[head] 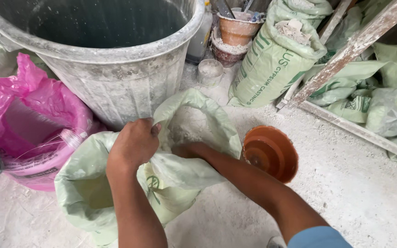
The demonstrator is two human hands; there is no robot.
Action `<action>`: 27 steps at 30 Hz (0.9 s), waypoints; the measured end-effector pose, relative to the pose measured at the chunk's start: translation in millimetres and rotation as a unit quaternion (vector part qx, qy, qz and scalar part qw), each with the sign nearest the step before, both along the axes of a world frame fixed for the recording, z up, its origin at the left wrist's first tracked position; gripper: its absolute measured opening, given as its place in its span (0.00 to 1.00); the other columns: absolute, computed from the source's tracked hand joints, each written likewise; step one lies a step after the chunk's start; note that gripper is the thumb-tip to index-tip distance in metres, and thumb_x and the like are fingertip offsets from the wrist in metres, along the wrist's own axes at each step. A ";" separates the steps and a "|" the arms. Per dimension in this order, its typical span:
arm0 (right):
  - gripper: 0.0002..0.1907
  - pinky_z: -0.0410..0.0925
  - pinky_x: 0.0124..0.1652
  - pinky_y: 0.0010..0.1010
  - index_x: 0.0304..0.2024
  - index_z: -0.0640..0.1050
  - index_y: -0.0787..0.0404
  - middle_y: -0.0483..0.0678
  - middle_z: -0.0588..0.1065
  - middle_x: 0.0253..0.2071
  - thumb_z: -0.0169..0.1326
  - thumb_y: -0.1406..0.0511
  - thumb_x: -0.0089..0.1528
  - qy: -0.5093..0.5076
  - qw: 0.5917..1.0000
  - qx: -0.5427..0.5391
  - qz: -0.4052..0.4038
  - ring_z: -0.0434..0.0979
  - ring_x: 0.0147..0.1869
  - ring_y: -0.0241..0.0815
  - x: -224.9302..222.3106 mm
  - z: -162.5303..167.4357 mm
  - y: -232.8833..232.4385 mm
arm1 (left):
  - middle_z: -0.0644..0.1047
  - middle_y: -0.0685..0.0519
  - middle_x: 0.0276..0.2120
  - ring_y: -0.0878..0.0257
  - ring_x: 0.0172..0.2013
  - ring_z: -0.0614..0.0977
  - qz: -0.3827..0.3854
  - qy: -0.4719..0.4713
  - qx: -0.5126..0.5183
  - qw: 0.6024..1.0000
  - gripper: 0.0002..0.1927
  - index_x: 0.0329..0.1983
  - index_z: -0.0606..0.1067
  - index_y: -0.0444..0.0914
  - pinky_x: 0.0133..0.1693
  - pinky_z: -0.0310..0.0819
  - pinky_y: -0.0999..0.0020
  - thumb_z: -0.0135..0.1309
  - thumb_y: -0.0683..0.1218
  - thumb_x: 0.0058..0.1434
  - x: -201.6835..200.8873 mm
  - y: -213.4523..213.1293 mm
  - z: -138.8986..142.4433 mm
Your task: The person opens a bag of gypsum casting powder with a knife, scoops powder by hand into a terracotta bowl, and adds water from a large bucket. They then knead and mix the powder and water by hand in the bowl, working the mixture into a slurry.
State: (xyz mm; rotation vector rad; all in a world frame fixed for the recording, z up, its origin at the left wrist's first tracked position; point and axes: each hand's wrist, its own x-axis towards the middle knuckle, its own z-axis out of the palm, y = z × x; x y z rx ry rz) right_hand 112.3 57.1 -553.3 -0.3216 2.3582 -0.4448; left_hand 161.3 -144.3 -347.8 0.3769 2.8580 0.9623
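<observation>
Woven plastic sack [180, 170], matt; terracotta pot [272, 154], dusty.

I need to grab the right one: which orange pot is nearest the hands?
The empty orange pot on the floor, just beside the right hand. The other orange pot stands behind the big grey bin.

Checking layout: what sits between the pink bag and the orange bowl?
In the head view, the pale green sack, with both hands at its mouth, lies between the pink bag and orange bowl.

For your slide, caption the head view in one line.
Left hand grips the pale green sack open while the right hand reaches inside, beside an orange bowl.
</observation>
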 end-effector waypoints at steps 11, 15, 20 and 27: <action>0.28 0.66 0.57 0.42 0.55 0.80 0.63 0.56 0.77 0.57 0.51 0.49 0.65 0.032 0.998 0.022 0.047 0.76 0.58 0.53 -62.5 18.2 4.7 | 0.78 0.31 0.38 0.34 0.44 0.78 -0.007 0.032 -0.020 0.999 0.17 0.38 0.79 0.31 0.48 0.69 0.43 0.49 0.51 0.67 -7.1 3.2 -4.2; 0.27 0.66 0.57 0.42 0.55 0.80 0.63 0.56 0.77 0.56 0.51 0.50 0.65 -0.008 0.998 -0.039 0.041 0.76 0.58 0.52 -22.0 -26.2 -30.6 | 0.78 0.31 0.38 0.34 0.45 0.78 -0.022 0.030 -0.008 0.999 0.18 0.39 0.78 0.30 0.47 0.69 0.44 0.49 0.51 0.68 -7.8 0.1 -2.5; 0.26 0.66 0.57 0.41 0.55 0.80 0.63 0.56 0.77 0.56 0.50 0.50 0.66 -0.018 0.999 -0.012 0.029 0.76 0.57 0.52 -4.2 -32.8 20.5 | 0.78 0.32 0.37 0.34 0.45 0.78 -0.051 0.035 0.001 0.998 0.19 0.38 0.78 0.29 0.48 0.69 0.45 0.48 0.51 0.68 -4.4 -7.1 3.0; 0.26 0.66 0.57 0.40 0.55 0.80 0.64 0.56 0.77 0.55 0.49 0.51 0.67 0.103 0.994 0.016 -0.046 0.75 0.56 0.51 -18.5 4.8 82.7 | 0.78 0.31 0.37 0.33 0.44 0.78 -0.045 0.042 0.004 0.998 0.18 0.38 0.77 0.30 0.47 0.69 0.42 0.47 0.51 0.69 -4.7 -8.1 -4.8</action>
